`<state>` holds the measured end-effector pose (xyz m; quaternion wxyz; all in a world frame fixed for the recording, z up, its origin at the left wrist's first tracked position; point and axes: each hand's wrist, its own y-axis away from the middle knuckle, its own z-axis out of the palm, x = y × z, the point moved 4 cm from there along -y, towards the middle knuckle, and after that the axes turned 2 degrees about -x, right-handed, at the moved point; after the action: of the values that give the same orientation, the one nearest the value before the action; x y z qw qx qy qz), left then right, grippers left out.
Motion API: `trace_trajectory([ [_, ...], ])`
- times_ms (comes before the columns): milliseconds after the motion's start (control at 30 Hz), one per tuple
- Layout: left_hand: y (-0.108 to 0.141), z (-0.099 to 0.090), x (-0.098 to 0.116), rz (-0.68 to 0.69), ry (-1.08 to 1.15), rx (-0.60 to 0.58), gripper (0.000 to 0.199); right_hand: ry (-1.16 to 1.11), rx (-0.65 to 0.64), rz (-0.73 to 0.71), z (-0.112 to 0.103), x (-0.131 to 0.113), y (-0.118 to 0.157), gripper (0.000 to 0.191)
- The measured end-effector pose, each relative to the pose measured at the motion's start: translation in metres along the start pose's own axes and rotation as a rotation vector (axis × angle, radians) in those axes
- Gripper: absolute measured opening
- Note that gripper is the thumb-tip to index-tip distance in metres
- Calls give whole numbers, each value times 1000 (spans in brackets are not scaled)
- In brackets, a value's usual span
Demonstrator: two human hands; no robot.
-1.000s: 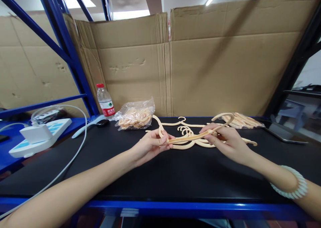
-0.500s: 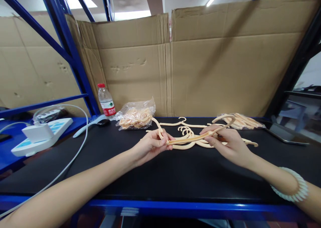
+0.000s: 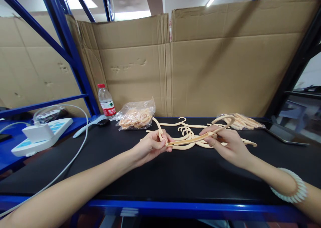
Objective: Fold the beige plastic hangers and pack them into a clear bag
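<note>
A beige plastic hanger piece (image 3: 187, 141) is held up between both hands above the black tabletop. My left hand (image 3: 152, 147) pinches its left end, where a curved part rises. Closed round its right part is my right hand (image 3: 229, 144), beside a large curved end that arches over the fingers. Several beige hangers (image 3: 183, 147) lie on the table behind and beneath the held piece, partly hidden by it and the hands. Another hanger (image 3: 182, 122) lies farther back, its hook pointing up the picture.
A plastic bag of beige parts (image 3: 136, 117) lies at the back, near a red-capped bottle (image 3: 107, 102). Another bag (image 3: 244, 121) and a flat dark device (image 3: 286, 134) are at right. At left are a brush (image 3: 89, 125), a power strip (image 3: 42, 137) and a white cable (image 3: 84, 139).
The left end of the held piece has shifted slightly in my left hand, and the bar tilts a little more. Both hands keep their hold.
</note>
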<state>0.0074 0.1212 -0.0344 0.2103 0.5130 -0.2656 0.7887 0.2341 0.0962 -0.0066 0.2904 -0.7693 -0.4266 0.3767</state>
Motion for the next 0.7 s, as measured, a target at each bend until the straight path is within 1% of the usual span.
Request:
trace_trajectory([
  [233,0,-2,-1,5,0,32,27,-12,9,8,1,2,1,10],
  [400,-1,-1,0,11,-13,28,27,-20,1,20,2,1,1,11],
  [533,0,0,1,3,-51,38,27,-16,1,9,2,1,1,11],
  [700,0,-1,2,20,-129,82,29,11,13,-19,2,0,2,10],
])
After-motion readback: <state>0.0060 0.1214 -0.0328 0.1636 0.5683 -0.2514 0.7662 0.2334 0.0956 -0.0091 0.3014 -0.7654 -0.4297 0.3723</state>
